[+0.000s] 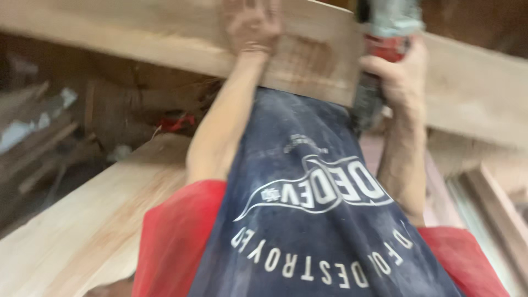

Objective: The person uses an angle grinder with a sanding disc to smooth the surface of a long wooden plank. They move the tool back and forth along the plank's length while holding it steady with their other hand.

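left hand (pixel 250 27) flat on top of the wooden board (pixel 308 60), fingers spread and pressing down, palm on the face near the board's cut end; not wrapped round anything, just bearing on the wood. right hand (pixel 399 77) closed round the grip of a power tool (pixel 385 38), red and grey body, held upright just past the board's right end. working end of the tool not visible; blur too heavy to tell whether it touches the wood.

key relation: board's long axis runs from upper left across to the cut end at centre right, slightly downhill. cut end lies between the two hands, tool directly beside it on the right, left hand a little way back along the board's length. right hand nearer the end face, left hand nearer the middle of the top face.

board: pale reddish-brown, raw, dusty, square-cut end, darker smudge near the end. held high, at the top of view, above a dusty dark blue apron (pixel 308 220) with white print, worn over red sleeves (pixel 176 236).

second pale plank (pixel 82 225) lying lower left, well apart from both hands. scrap timber (pixel 38 137) heaped in the dark behind. more planks (pixel 478 88) at right.
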